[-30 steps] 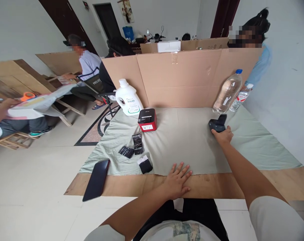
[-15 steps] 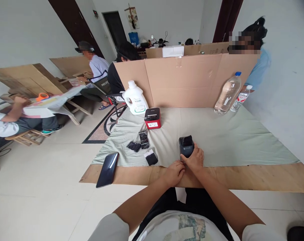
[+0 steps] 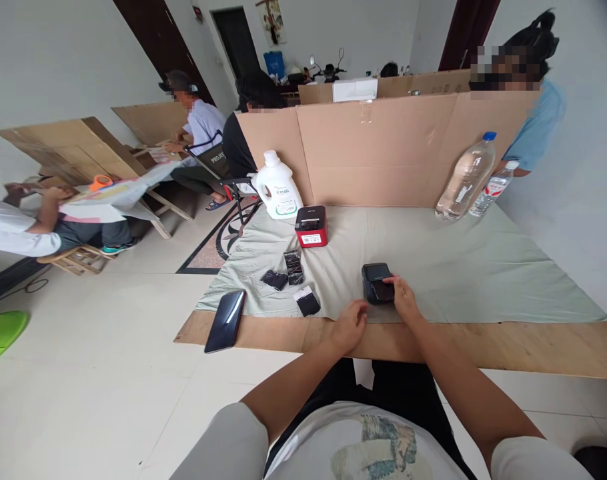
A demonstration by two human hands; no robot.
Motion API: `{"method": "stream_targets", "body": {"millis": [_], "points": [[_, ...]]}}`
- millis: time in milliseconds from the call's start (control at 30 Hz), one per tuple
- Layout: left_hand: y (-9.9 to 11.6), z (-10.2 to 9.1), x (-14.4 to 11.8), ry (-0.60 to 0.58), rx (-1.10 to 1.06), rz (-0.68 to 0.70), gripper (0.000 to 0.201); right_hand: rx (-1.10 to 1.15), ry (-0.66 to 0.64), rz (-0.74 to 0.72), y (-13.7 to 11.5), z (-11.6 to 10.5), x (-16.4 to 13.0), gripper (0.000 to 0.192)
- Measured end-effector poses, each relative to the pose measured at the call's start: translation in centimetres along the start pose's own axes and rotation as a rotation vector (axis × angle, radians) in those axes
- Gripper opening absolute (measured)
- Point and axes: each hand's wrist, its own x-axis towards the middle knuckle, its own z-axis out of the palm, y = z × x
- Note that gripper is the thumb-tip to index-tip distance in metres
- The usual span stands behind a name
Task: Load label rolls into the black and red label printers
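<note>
A small black handheld device (image 3: 376,283) lies on the pale green cloth (image 3: 458,267) close to the near table edge. My right hand (image 3: 403,301) is on its right side, fingers laid over its top. My left hand (image 3: 351,325) rests just left of it on the bare wooden board (image 3: 508,343), holding nothing, fingers loosely apart. Three small black packets (image 3: 293,267) (image 3: 275,279) (image 3: 308,302) lie on the cloth to the left of my hands.
A red-and-black box printer (image 3: 311,227) and a white jug (image 3: 279,195) stand at the back left. Two water bottles (image 3: 466,177) (image 3: 491,190) lean on the cardboard partition (image 3: 383,150). A dark phone (image 3: 226,311) overhangs the left edge. Other people sit to the left and behind the partition.
My right hand brought the black device from the far right, by the bottles, to the near edge in front of me. My left hand lifted from flat and moved beside it.
</note>
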Motion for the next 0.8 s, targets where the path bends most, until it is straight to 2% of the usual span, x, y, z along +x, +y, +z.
{"method": "stream_targets", "body": {"millis": [67, 167, 267, 367, 500, 633, 733, 800], "points": [[-0.5, 0.5, 1.6, 0.080, -0.097, -0.134, 0.039, 0.007, -0.006, 0.019, 0.3, 0.0, -0.4, 0.046], [-0.9, 1.3, 3.8, 0.072, -0.190, -0.239, 0.044, -0.047, 0.022, -0.028, 0.6, 0.3, -0.9, 0.035], [-1.0, 2.0, 4.4, 0.091, -0.218, -0.241, 0.044, -0.125, 0.060, -0.099, 0.8, 0.6, -1.5, 0.029], [-1.1, 2.2, 3.7, 0.137, -0.219, -0.196, 0.041, -0.204, 0.088, -0.163, 0.9, 0.8, -2.2, 0.027], [-1.2, 1.9, 3.6, 0.182, -0.212, -0.221, 0.035, -0.296, 0.090, -0.235, 0.9, 0.8, -2.9, 0.039], [-0.8, 1.0, 6.6, 0.186, -0.168, -0.437, 0.027, -0.402, 0.086, -0.284, 0.9, 0.9, -3.2, 0.046], [-0.3, 0.0, 9.3, 0.087, -0.220, -0.643, 0.023, -0.461, 0.080, -0.300, 0.9, 1.2, -3.4, 0.047], [-0.1, -0.7, 10.6, 0.011, -0.268, -0.725, 0.021, -0.487, 0.072, -0.302, 0.9, 1.3, -3.5, 0.049]]}}
